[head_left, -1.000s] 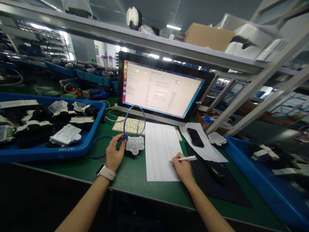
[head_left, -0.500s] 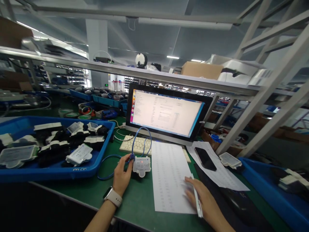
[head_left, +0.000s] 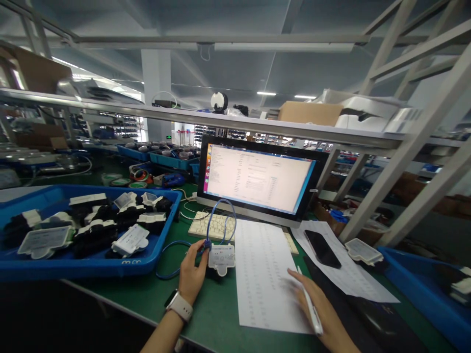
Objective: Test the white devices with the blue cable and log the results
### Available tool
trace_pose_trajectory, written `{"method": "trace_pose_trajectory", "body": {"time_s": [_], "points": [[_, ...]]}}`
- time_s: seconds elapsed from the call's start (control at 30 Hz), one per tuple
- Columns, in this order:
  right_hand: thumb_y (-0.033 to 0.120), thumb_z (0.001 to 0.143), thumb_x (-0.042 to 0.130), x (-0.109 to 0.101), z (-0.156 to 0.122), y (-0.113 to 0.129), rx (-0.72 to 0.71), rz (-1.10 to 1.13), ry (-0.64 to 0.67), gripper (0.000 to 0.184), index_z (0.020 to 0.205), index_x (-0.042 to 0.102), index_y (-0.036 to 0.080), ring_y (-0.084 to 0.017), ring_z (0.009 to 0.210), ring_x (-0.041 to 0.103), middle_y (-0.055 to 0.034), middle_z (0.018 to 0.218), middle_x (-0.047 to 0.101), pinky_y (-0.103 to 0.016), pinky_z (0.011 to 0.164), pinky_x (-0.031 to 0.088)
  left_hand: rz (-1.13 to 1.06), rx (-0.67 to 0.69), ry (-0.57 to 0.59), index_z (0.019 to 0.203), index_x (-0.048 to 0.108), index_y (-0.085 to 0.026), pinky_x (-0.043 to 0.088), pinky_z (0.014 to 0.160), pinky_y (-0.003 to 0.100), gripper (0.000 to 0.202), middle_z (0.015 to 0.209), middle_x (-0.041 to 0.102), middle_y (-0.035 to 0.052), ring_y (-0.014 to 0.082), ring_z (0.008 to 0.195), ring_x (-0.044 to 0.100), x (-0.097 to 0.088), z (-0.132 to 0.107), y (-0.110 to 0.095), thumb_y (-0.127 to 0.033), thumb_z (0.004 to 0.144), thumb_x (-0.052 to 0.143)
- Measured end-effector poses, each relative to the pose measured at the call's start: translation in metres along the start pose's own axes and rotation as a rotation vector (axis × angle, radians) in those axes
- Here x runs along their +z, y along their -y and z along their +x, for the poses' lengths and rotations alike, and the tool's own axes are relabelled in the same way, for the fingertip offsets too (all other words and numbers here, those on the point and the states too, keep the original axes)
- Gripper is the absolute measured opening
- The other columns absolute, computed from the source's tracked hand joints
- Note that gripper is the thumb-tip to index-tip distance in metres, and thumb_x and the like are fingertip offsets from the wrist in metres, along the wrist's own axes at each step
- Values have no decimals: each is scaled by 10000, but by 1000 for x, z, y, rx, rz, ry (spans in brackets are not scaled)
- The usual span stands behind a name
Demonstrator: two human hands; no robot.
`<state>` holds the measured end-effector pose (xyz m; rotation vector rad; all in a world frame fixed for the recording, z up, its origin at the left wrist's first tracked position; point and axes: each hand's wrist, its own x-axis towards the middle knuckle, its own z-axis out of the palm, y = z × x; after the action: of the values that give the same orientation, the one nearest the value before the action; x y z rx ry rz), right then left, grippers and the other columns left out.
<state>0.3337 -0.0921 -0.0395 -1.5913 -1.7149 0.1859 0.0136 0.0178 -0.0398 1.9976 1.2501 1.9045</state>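
White-cased module [head_left: 222, 257], labelled on its face, sits on the green tabletop [head_left: 211, 318] just in front of the cream keyboard [head_left: 202, 225], and I see the left hand [head_left: 192, 274] pinching the blue plug [head_left: 207, 244] at its left edge. A blue cable [head_left: 222, 200] loops up from there. The right hand [head_left: 319, 301] has the white pen [head_left: 311, 306] in its grasp over the printed sheet [head_left: 261, 284]; its fingers blur, so I cannot tell how firmly.

On my left, a blue bin [head_left: 128, 268] holds similar modules with black parts; another blue bin [head_left: 423, 299] stands at the right. A black phone [head_left: 323, 249] lies on more paper [head_left: 364, 287], near a dark mat [head_left: 327, 287]. Beyond the keyboard I get a lit monitor [head_left: 257, 176] beneath a long shelf [head_left: 228, 117] bearing a cardboard box [head_left: 311, 113]. Farther back, a pale column [head_left: 156, 73] rises to the grey ceiling of a large workshop with strip lights [head_left: 266, 93].
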Motion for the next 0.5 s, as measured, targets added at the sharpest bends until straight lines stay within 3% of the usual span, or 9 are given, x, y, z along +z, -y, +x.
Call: {"method": "trace_pose_trajectory", "body": {"time_s": [0.13,0.23,0.33,0.5], "points": [[506,796,454,1,14,1,214,292,-76,440,1046,658,208,-238,844,630,-92,950,668,-341,718,531,22,17,-6,1044,558,-192,524,779,305,212,942,659,57,173,865,637,0,0,1,-260,845,529],[553,714,514,10,15,-1,370,440,-95,444,879,700,185,-189,618,585,-75,754,654,-296,542,495,32,25,-10,1044,557,-192,526,768,297,213,936,661,55,169,851,639,-1,0,1,-257,842,535],[549,634,588,15,13,1,478,545,-124,421,799,700,178,-150,511,515,-40,628,615,-276,480,445,36,31,-10,1044,557,-192,525,768,297,213,935,661,54,170,850,640,-1,1,1,-253,840,539],[519,555,660,14,14,8,502,608,-140,386,717,698,171,-140,494,497,-31,565,595,-259,455,414,33,24,2,1051,552,-194,524,771,298,217,942,659,55,170,858,640,0,0,3,-246,841,537]]}}
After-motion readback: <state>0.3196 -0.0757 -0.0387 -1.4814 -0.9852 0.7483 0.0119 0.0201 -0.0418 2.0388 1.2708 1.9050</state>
